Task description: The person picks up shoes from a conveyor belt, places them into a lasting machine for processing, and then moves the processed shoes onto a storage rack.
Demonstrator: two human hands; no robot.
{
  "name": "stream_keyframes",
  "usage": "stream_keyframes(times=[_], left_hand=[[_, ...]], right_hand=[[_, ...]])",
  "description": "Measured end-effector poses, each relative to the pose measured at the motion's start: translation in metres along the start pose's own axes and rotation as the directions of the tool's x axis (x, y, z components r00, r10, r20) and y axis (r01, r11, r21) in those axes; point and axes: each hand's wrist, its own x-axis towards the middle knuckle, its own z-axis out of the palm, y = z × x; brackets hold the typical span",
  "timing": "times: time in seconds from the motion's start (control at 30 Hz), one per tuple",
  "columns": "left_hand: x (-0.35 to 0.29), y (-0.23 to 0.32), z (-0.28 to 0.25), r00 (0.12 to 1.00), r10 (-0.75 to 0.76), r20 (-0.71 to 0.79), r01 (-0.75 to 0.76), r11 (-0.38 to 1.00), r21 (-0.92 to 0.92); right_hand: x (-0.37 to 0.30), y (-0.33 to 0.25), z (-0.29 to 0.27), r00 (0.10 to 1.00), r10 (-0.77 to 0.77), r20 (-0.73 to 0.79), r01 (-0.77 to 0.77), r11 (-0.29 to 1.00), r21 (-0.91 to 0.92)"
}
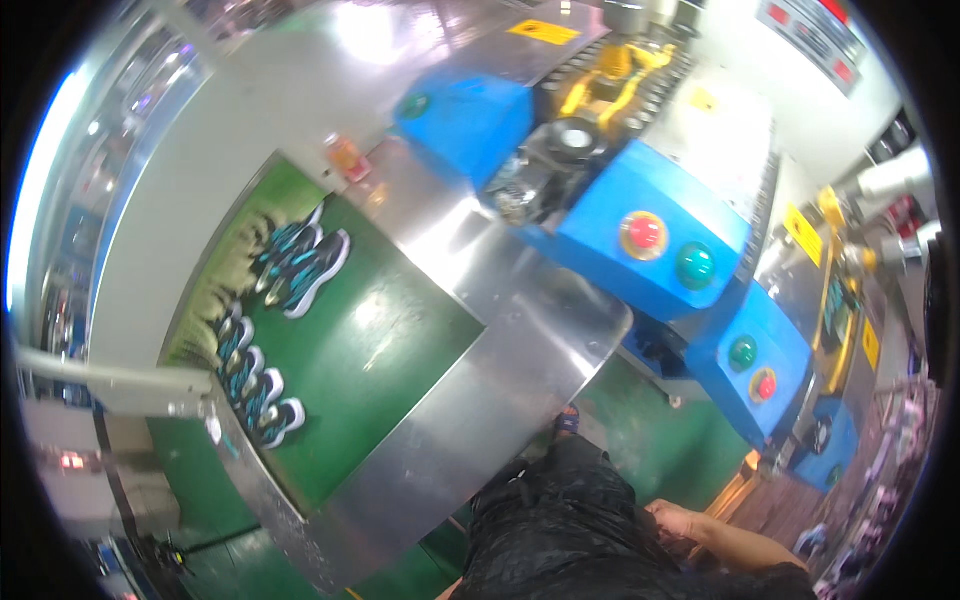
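My right hand (676,521) hangs low beside my dark trousers (560,520), its fingers curled closed, and I see nothing in them. A small piece of bare skin at the lower edge may be my left arm; the left hand itself is out of sight. Ahead and to the left, several black and teal sneakers (316,272) with white soles rest on a green conveyor belt (385,335), some in a row along its left side. Neither hand touches them. Closest to my right hand is a blue control box (752,352) with a green and a red button.
A broad metal rim (470,410) borders the belt in front of me. A larger blue box (655,225) with red and green buttons juts from a machine holding yellow clamps (610,85). A bottle with an orange label (347,158) stands beyond the belt's far corner.
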Motion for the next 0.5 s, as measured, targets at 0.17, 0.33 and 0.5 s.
stream_keyframes(times=[0.17,0.33,0.5], left_hand=[[-0.027,-0.028,0.021,1.000,-0.031,-0.003,0.031,0.992,-0.125],[-0.047,-0.064,0.027,0.999,-0.030,0.038,0.037,0.974,-0.226],[-0.053,-0.090,0.023,0.992,0.046,0.118,-0.014,0.965,-0.262]], right_hand=[[0.019,-0.046,0.015,0.994,0.101,0.032,-0.098,0.992,-0.075],[0.063,-0.061,0.046,0.942,-0.321,0.101,0.331,0.828,-0.453],[0.081,-0.109,0.107,0.983,-0.160,-0.090,0.109,0.902,-0.417]])
